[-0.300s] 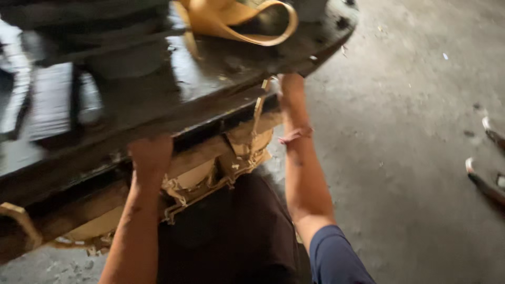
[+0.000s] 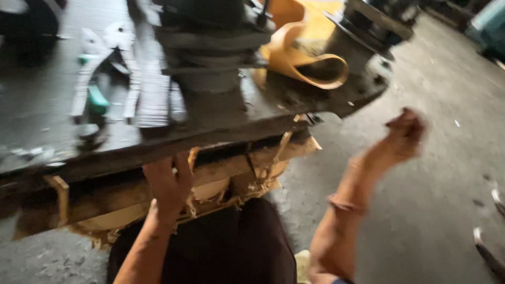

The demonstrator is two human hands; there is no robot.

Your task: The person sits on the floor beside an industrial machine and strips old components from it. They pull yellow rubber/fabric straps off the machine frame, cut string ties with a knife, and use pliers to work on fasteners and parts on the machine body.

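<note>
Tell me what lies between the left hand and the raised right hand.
Head view: tan sheets under the dark bench edge, then bare concrete floor before the right hand; left hand.

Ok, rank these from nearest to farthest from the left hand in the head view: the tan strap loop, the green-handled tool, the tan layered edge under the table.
From the left hand:
1. Tan layered edge, under the table, touching the hand.
2. Green-handled tool, on the tabletop, up and to the left.
3. Tan strap loop, on the tabletop, up and to the right.
</note>
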